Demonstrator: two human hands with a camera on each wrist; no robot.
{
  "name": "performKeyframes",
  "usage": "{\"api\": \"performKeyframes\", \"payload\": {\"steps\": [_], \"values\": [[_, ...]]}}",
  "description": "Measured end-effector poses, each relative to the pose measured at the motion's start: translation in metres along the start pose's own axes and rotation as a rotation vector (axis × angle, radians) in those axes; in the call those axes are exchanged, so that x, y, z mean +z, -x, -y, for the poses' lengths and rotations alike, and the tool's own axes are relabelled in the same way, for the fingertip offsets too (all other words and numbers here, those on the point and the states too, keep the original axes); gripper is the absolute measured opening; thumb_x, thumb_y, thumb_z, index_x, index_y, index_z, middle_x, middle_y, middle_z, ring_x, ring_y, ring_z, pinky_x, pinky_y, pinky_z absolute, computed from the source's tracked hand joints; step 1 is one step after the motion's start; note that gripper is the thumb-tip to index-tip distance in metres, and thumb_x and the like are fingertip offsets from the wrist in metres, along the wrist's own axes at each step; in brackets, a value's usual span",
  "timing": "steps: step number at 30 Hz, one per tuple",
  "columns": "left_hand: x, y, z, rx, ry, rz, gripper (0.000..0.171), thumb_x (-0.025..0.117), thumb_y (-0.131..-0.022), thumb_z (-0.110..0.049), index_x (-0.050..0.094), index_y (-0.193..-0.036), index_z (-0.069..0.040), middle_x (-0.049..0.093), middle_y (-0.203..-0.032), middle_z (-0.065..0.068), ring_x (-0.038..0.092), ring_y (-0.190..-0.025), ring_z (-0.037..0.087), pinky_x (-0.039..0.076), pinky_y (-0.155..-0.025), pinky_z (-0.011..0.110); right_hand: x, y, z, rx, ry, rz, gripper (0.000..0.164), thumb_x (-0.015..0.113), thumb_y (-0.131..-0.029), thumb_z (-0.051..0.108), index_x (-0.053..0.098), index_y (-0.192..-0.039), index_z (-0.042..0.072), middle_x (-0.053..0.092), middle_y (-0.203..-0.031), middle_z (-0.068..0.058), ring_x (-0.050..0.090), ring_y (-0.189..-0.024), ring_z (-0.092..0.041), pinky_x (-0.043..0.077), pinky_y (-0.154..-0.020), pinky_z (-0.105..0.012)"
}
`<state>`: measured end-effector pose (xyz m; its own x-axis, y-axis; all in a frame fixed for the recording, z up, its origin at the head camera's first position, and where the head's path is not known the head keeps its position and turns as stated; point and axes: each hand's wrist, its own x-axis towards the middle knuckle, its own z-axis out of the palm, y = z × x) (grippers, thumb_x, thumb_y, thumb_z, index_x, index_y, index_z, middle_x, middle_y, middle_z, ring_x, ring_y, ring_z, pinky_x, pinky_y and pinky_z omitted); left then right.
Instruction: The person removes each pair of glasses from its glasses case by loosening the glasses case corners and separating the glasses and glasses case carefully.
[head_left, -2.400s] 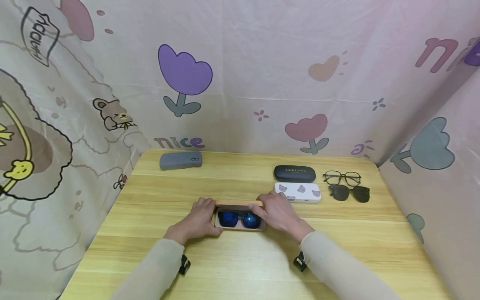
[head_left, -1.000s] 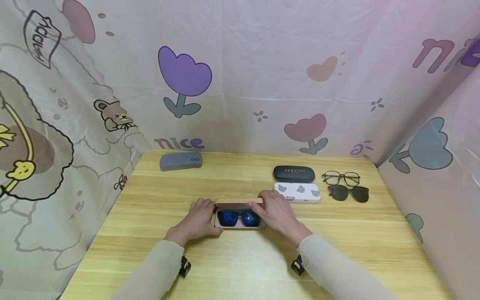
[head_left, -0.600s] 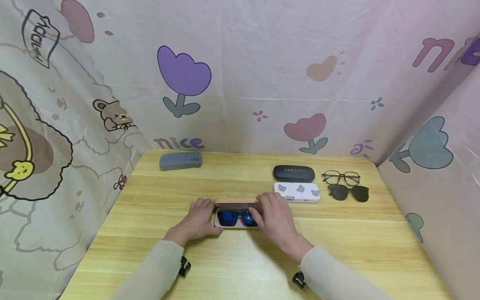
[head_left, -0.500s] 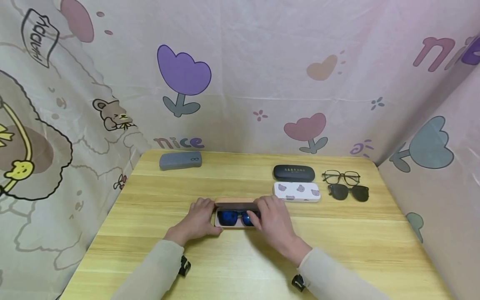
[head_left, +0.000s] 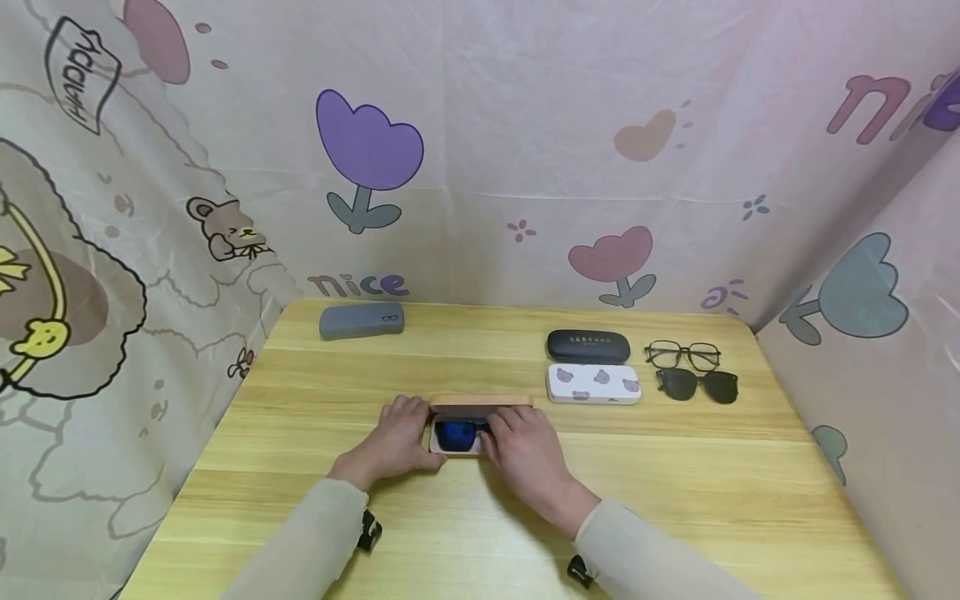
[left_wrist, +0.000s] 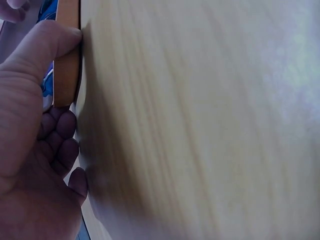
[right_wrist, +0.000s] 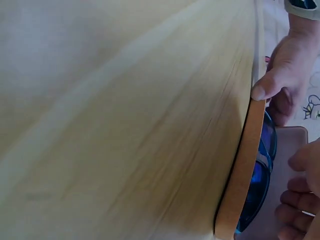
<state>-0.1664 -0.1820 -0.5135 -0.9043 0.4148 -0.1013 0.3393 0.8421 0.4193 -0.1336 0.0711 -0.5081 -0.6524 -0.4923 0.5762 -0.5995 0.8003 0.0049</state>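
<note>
Grey glasses case (head_left: 360,322) by far left corner of tabletop (head_left: 465,542). Toward far right corner: black case (head_left: 588,347), white bear-print case (head_left: 594,384) just nearer; right of them, thin-framed eyeglasses (head_left: 683,354), dark sunglasses (head_left: 716,387) in front. Printed cloth (head_left: 487,125) behind far edge.

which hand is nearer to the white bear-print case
Right. The right hand is over the open case, in front and left of the white case; the left hand grips the open case's left end, farther off.

The table (head_left: 465,533) bears an open case (head_left: 468,401), three closed cases (head_left: 362,322) (head_left: 588,347) (head_left: 592,385), eyeglasses (head_left: 681,345) and sunglasses (head_left: 681,385).
</note>
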Motion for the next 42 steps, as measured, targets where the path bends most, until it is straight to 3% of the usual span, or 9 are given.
{"api": "performKeyframes", "payload": {"steps": [8, 18, 24, 34, 42], "values": [[-0.001, 0.000, 0.000, 0.001, 0.016, 0.000, 0.084, 0.088, -0.076, -0.042, 0.057, -0.138, 0.005, 0.063, -0.128, 0.010, 0.048, -0.117, 0.029, 0.039, -0.101, 0.048, 0.009, -0.009, 0.006, -0.036, 0.083, 0.053, 0.019, 0.082, -0.088, 0.022, 0.071, -0.092, 0.007, 0.073, -0.092, -0.003, 0.068, -0.090, -0.024, 0.055, -0.081, -0.035], [0.003, -0.002, 0.002, -0.006, 0.014, 0.004, 0.087, 0.088, -0.076, -0.043, 0.056, -0.139, 0.006, 0.063, -0.125, 0.009, 0.047, -0.117, 0.029, 0.038, -0.102, 0.047, 0.014, -0.012, 0.012, -0.037, 0.144, 0.129, 0.006, 0.074, -0.086, 0.008, 0.073, -0.092, 0.009, 0.073, -0.090, -0.002, 0.064, -0.092, -0.023, 0.053, -0.083, -0.035], [0.003, -0.003, 0.001, -0.011, 0.010, 0.001, 0.087, 0.089, -0.075, -0.045, 0.057, -0.138, 0.005, 0.063, -0.125, 0.008, 0.047, -0.116, 0.028, 0.039, -0.101, 0.047, 0.007, -0.013, 0.015, -0.036, 0.145, 0.149, 0.010, 0.079, -0.084, 0.009, 0.072, -0.091, 0.008, 0.072, -0.089, -0.002, 0.063, -0.090, -0.023, 0.053, -0.082, -0.036], [0.002, -0.002, 0.000, -0.016, 0.000, 0.005, 0.088, 0.088, -0.075, -0.045, 0.056, -0.140, 0.006, 0.063, -0.130, 0.012, 0.048, -0.120, 0.030, 0.039, -0.104, 0.048, 0.007, -0.012, 0.018, -0.039, 0.158, 0.161, 0.004, 0.072, -0.090, 0.012, 0.070, -0.092, 0.009, 0.070, -0.089, -0.004, 0.062, -0.090, -0.025, 0.049, -0.081, -0.038], [0.002, 0.000, 0.001, -0.008, 0.010, 0.007, 0.088, 0.088, -0.076, -0.044, 0.055, -0.141, 0.006, 0.062, -0.131, 0.013, 0.048, -0.121, 0.031, 0.039, -0.104, 0.050, 0.007, -0.011, 0.016, -0.041, 0.176, 0.161, 0.011, 0.075, -0.089, 0.018, 0.066, -0.094, 0.013, 0.067, -0.089, -0.002, 0.060, -0.090, -0.024, 0.044, -0.078, -0.036]]}}
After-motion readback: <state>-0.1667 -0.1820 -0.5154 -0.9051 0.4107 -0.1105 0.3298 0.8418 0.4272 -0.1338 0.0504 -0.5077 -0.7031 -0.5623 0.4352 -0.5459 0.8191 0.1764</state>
